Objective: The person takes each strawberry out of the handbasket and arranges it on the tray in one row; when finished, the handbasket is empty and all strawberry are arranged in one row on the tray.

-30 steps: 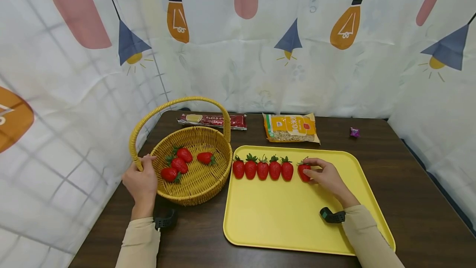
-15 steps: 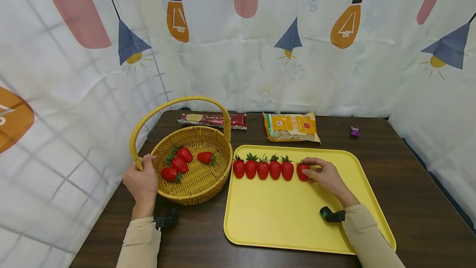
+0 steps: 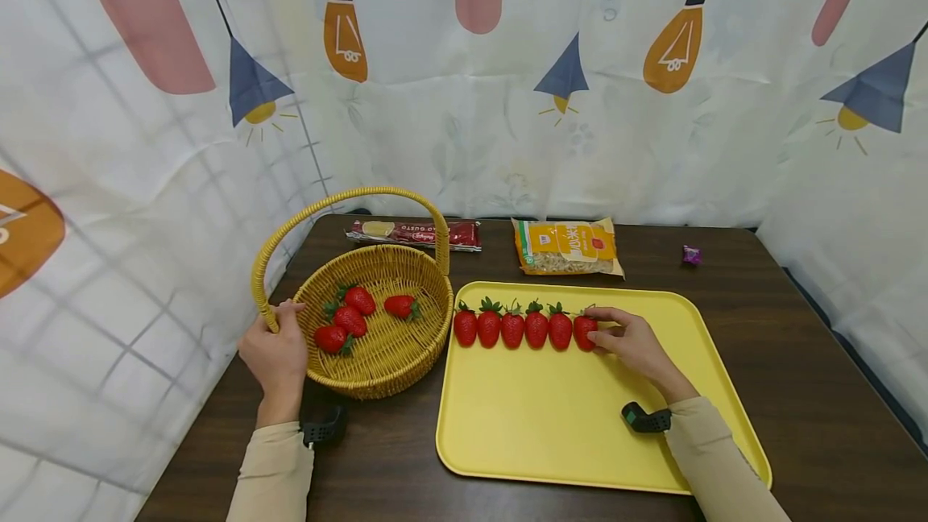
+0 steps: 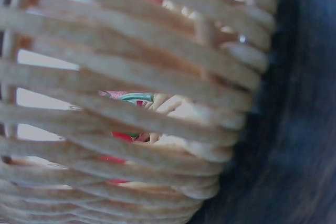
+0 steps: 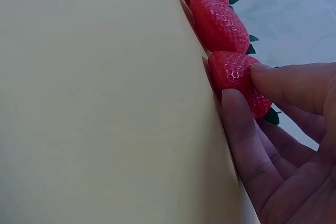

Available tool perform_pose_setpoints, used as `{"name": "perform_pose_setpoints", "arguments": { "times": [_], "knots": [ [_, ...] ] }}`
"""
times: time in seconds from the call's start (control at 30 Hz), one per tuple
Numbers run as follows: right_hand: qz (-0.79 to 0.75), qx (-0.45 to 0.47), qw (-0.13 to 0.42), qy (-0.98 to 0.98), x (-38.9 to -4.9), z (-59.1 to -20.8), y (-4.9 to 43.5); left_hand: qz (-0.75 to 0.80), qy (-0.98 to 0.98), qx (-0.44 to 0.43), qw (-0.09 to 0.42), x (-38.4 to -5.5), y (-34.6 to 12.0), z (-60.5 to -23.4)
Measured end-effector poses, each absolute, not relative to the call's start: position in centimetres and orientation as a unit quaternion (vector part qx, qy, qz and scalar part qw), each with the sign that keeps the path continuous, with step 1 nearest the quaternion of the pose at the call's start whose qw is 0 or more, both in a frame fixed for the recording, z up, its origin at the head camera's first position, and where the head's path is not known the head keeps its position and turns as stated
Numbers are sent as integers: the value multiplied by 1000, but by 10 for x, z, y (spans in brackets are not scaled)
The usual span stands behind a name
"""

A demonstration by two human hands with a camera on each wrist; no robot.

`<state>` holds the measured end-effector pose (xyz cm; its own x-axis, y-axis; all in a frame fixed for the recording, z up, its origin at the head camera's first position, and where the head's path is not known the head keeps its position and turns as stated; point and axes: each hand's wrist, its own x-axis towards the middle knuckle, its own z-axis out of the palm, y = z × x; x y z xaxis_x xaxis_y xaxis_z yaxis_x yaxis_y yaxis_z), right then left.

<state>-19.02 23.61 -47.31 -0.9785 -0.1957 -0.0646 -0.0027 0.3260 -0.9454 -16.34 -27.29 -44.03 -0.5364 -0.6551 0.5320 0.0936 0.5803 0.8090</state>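
Observation:
My left hand grips the yellow wicker basket at its left rim, by the foot of the arched handle. Several strawberries lie inside the basket. On the yellow tray a row of strawberries stretches along the far side, leaves pointing away from me. At the row's right end my right hand pinches a strawberry between thumb and fingers. In the right wrist view that strawberry lies close beside its neighbour. Blurred basket weave fills most of the left wrist view.
Behind the basket lies a red packet. An orange and yellow bag of grain lies beyond the tray, and a small purple wrapped candy sits at the back right. A printed curtain hangs behind the dark table.
My right hand has slid the pinched strawberry a little to the left, closing the gap to the row. The left hand and the basket have stayed in place.

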Motion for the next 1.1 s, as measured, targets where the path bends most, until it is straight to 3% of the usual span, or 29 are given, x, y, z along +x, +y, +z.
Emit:
{"name": "perform_pose_setpoints", "arguments": {
  "times": [0.5,0.8,1.1],
  "knots": [
    [-566,-55,72,819,-192,-474,236,-421,-769,181,445,-163,-273,-441],
    [-565,-18,33,824,-192,-471,246,-413,-773,181,446,-162,-274,-442],
    [-597,1,-54,801,-195,-466,247,-409,-774,174,450,-162,-274,-442]
  ]
}}
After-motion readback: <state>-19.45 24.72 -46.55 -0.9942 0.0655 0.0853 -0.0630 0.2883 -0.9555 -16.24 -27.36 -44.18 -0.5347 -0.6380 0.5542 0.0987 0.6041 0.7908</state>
